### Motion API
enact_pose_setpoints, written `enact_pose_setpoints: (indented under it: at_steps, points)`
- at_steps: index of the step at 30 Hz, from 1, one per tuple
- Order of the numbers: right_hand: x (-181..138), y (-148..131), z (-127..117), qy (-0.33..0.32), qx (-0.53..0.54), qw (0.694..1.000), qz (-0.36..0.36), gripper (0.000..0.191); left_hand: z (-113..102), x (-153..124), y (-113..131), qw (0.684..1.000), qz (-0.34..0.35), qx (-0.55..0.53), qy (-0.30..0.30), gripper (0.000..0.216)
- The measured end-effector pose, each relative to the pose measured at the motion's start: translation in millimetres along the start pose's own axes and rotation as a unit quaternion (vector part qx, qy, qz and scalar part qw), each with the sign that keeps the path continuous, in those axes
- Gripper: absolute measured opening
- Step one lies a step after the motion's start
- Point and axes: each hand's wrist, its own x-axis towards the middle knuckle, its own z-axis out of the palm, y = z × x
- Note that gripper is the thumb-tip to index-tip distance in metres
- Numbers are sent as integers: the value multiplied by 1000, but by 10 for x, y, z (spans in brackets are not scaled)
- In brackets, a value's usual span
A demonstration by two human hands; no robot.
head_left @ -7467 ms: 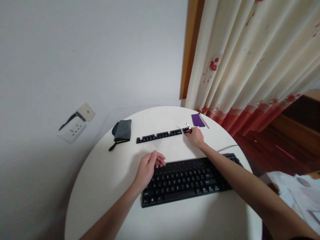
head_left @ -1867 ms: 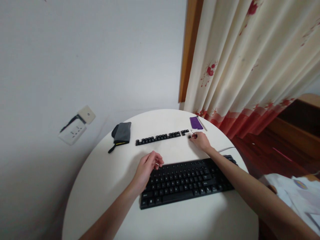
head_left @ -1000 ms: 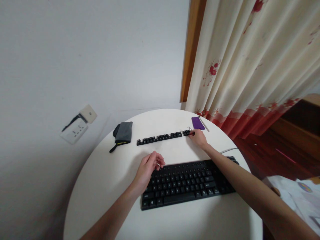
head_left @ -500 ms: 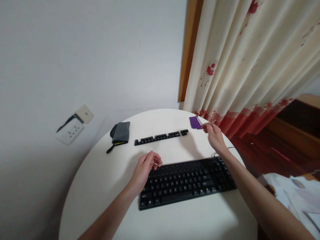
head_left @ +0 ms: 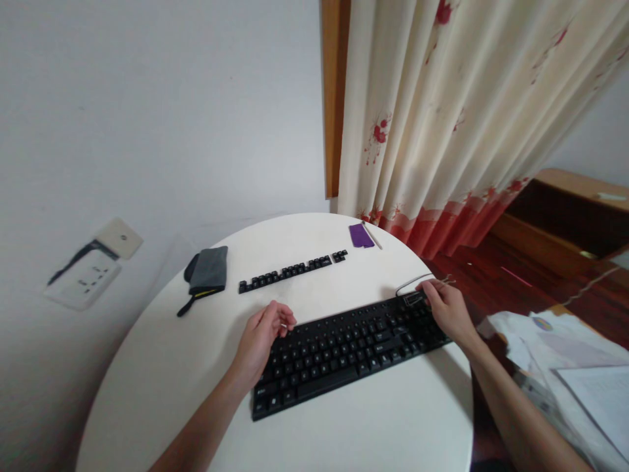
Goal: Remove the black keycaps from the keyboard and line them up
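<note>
A black keyboard [head_left: 339, 360] lies at a slant on the round white table [head_left: 393, 413]. My right hand [head_left: 445, 307] has its fingers closed on the keyboard's far right corner, beside the cable. Over the far left corner is my left hand [head_left: 265, 331], its fingers loosely bent, a little apart and holding nothing. Removed black keycaps [head_left: 289, 271] stand in a row behind the keyboard. Farther back lie a purple cloth [head_left: 361, 236] and, against it, a thin pale stick [head_left: 372, 236] with a dark tip.
A grey pouch [head_left: 209, 270] with a black strap lies at the table's left. The wall with a socket [head_left: 83, 278] rises behind it. Beyond the right edge are a curtain [head_left: 417, 131] and papers [head_left: 594, 393] on a lower surface.
My right hand has let go of the thin stick beside the purple cloth and come nearer, down onto the keyboard's right corner. My left hand keeps its pose; the view has turned right.
</note>
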Motion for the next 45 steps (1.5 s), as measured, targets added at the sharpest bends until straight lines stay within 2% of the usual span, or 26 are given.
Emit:
enact_pose_setpoints:
  at_steps: [6,9,13,16,18,21,24,32,37,41,45]
  points:
    - [-29,23,67,-47,-19,999,2,39,0,19,-13,1000,9,9,5,42]
    - [-64,-53,106,-67,-47,996,-25,40,13,10,6,1000,8,11,9,42]
    - [-131,-199,159,-86,-165,980,-73,36,18,2,8,1000,9,13,7,42]
    - [-148,-237,202,-89,-236,965,-77,34,4,13,-21,1000,12,14,4,41]
    - [-133,-203,211,-78,-211,973,-57,34,-7,21,-43,1000,14,13,1,41]
    - [-94,-107,195,-64,-106,992,-26,36,-15,21,-57,1000,13,15,-4,41]
    - [-61,-25,183,-58,-35,998,-15,38,-14,9,-52,1000,15,18,-9,42]
    - [18,18,172,-34,17,999,22,37,-7,-1,-55,999,24,31,-7,41]
    - [-32,-297,261,-15,84,996,5,36,25,-24,-4,997,45,62,-13,37]
    - [-135,-747,533,-71,148,985,-44,33,28,-50,43,990,75,116,-37,29]
    - [-207,-1161,837,-152,192,965,-88,29,33,-96,50,990,75,94,-72,23]
